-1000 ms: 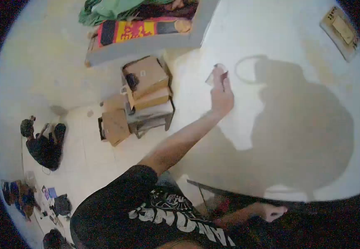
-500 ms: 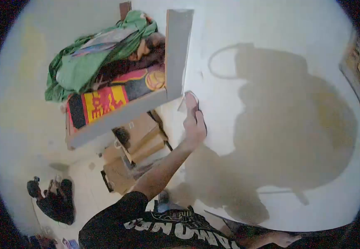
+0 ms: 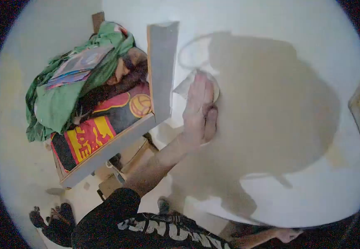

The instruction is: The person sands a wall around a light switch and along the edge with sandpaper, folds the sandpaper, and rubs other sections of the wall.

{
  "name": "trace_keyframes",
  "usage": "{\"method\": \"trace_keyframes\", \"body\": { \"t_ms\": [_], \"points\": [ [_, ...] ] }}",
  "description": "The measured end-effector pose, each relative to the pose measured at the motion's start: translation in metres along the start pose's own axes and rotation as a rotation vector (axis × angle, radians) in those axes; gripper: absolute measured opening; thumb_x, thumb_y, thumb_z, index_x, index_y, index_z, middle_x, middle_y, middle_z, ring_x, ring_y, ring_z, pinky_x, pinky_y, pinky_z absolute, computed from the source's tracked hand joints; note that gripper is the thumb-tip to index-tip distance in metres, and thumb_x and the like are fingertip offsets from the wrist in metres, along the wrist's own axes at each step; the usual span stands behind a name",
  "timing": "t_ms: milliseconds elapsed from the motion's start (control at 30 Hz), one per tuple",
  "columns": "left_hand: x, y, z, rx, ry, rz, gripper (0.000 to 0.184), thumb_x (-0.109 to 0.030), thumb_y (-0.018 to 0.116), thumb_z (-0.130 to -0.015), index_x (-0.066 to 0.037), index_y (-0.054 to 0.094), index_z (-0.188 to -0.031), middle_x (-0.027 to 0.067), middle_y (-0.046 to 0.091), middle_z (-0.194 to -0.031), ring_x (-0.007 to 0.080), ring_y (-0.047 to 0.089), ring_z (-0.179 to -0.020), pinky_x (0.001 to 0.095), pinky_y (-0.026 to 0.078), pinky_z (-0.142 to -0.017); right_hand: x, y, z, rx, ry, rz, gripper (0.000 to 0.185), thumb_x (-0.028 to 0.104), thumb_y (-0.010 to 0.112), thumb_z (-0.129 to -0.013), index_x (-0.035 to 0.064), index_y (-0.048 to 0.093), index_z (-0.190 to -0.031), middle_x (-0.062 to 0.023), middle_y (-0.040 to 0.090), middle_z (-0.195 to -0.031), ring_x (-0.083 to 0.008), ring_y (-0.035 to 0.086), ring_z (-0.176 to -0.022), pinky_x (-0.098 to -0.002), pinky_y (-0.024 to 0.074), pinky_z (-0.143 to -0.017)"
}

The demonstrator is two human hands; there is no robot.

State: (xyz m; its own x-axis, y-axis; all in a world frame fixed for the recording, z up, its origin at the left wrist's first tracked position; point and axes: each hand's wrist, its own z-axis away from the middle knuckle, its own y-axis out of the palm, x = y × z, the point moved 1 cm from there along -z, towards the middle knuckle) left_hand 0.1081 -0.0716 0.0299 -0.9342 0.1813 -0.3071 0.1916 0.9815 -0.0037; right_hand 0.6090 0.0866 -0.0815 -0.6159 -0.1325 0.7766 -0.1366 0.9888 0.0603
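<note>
My left hand (image 3: 200, 110) presses against the white wall (image 3: 263, 199), its longer fingers stretched upward and other fingers folded. Under it is a thin pale sheet (image 3: 182, 88), like paper or cloth; its edges show on both sides of the fingers. I cannot make out its exact kind. At the lower right, my right hand (image 3: 287, 235) hangs low near a dark edge, fingers partly visible and apparently holding nothing. Left of my left hand is a grey-edged shelf (image 3: 162, 62) bearing a green cloth (image 3: 55, 110) and a black, red and yellow printed cloth (image 3: 91, 139).
Several thin booklets or packets (image 3: 78, 66) lie on the green cloth. Below the shelf are cardboard boxes (image 3: 134, 155). A person in dark clothes (image 3: 59, 226) sits at lower left. A wooden-edged object (image 3: 359, 108) stands at far right. A large shadow covers the wall.
My left hand has moved up and right along the wall with the pale sheet, and now lies flatter over it. The view has shifted, with the shelf lower and further left.
</note>
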Motion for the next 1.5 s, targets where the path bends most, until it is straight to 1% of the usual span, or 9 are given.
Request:
{"method": "trace_keyframes", "body": {
  "t_ms": [233, 467, 567, 633, 667, 800, 1133, 1333, 1500],
  "points": [
    [0.027, -0.021, 0.214, 0.56, -0.074, -0.051, 0.051, -0.018, 0.047, -0.091, 0.002, 0.037, -0.138, 0.0296, 0.035, -0.141, 0.047, 0.033, -0.131, 0.0544, 0.022, -0.11, 0.022, -0.015, 0.011, -0.142, 0.061, -0.066, 0.027, 0.028, 0.066, -0.087, 0.0026, 0.069, -0.096, -0.0101, 0.071, -0.093, -0.0194, 0.067, -0.075, -0.0348, 0.0548, -0.067],
    [-0.028, -0.09, 0.236, 1.488, -0.395, 0.226, 0.04, -0.016, 0.039, -0.096, -0.008, 0.045, -0.134, 0.021, 0.046, -0.135, 0.0367, 0.05, -0.119, 0.0479, 0.039, -0.102, -0.063, -0.053, 0.101, -0.312, 0.423, -0.089, 0.041, 0.043, 0.069, -0.083, 0.0023, 0.063, -0.091, -0.0135, 0.064, -0.089, -0.0257, 0.063, -0.082, -0.0383, 0.0522, -0.072],
    [-0.023, -0.107, 0.287, 1.7, -0.297, 0.321, 0.037, -0.023, 0.038, -0.098, -0.01, 0.051, -0.129, 0.017, 0.06, -0.119, 0.0361, 0.062, -0.097, 0.0446, 0.049, -0.087, -0.001, -0.153, 0.181, 0.314, 0.551, -0.194, 0.031, 0.031, 0.053, -0.093, 0.0019, 0.06, -0.099, -0.0118, 0.063, -0.095, -0.0233, 0.059, -0.085, -0.0363, 0.048, -0.076],
    [-0.024, -0.118, 0.304, 1.637, -0.506, 0.478, 0.034, -0.027, 0.043, -0.097, -0.008, 0.057, -0.122, 0.0133, 0.065, -0.101, 0.0306, 0.063, -0.08, 0.0416, 0.05, -0.075, -0.021, -0.203, 0.244, 0.939, 0.699, -0.513, 0.037, 0.036, 0.042, -0.099, 0.0044, 0.059, -0.108, -0.0088, 0.062, -0.104, -0.0218, 0.057, -0.093, -0.0354, 0.0462, -0.079],
    [-0.024, -0.121, 0.306, 1.604, -0.611, 0.549, 0.033, -0.029, 0.046, -0.097, -0.008, 0.06, -0.119, 0.0115, 0.068, -0.091, 0.0279, 0.063, -0.072, 0.0401, 0.051, -0.07, -0.022, -0.222, 0.264, 1.325, 1.082, -0.475, 0.058, 0.05, 0.039, -0.096, 0.0051, 0.047, -0.132, -0.0135, 0.052, -0.132, -0.0257, 0.049, -0.122, -0.0467, 0.038, -0.097],
    [-0.065, -0.139, 0.269, 1.554, -0.868, 0.838, 0.033, -0.032, 0.054, -0.093, -0.002, 0.065, -0.103, 0.0051, 0.063, -0.074, 0.0121, 0.056, -0.068, 0.0321, 0.048, -0.064, 0.03, -0.31, 0.287, 1.638, 1.322, -0.925, 0.058, 0.048, 0.049, -0.094, 0.0029, 0.048, -0.13, -0.0124, 0.055, -0.126, -0.0214, 0.052, -0.115, -0.0409, 0.0397, -0.098],
    [-0.096, -0.13, 0.277, 1.375, -0.659, 0.823, 0.029, -0.027, 0.064, -0.088, 0.001, 0.064, -0.083, -0.001, 0.048, -0.062, 0.0063, 0.042, -0.061, 0.0262, 0.038, -0.054, 0.101, -0.336, 0.212, 1.58, 0.66, -0.384, 0.029, 0.023, 0.071, -0.083, 0.0014, 0.067, -0.102, -0.0051, 0.069, -0.085, -0.0098, 0.062, -0.076, -0.0279, 0.0496, -0.073],
    [-0.109, -0.081, 0.236, 1.34, -0.754, 0.749, 0.029, -0.028, 0.063, -0.089, 0.001, 0.065, -0.092, 0.0014, 0.057, -0.07, 0.009, 0.049, -0.065, 0.0274, 0.042, -0.059, 0.102, -0.298, 0.186, 1.465, 0.437, -0.49, 0.024, 0.02, 0.067, -0.086, -0.0006, 0.068, -0.099, -0.0037, 0.069, -0.079, -0.0085, 0.059, -0.072, -0.0265, 0.048, -0.069],
    [-0.151, -0.039, 0.184, 1.264, -0.645, 0.657, 0.029, -0.024, 0.063, -0.088, 0.001, 0.066, -0.103, 0.0066, 0.067, -0.086, 0.0109, 0.059, -0.08, 0.0262, 0.047, -0.072, 0.118, -0.251, 0.125, 1.36, 0.195, -0.433, 0.026, 0.003, 0.056, -0.09, -0.0033, 0.058, -0.115, -0.0144, 0.063, -0.111, -0.0134, 0.058, -0.102, -0.0278, 0.0477, -0.083]
  ]
}}
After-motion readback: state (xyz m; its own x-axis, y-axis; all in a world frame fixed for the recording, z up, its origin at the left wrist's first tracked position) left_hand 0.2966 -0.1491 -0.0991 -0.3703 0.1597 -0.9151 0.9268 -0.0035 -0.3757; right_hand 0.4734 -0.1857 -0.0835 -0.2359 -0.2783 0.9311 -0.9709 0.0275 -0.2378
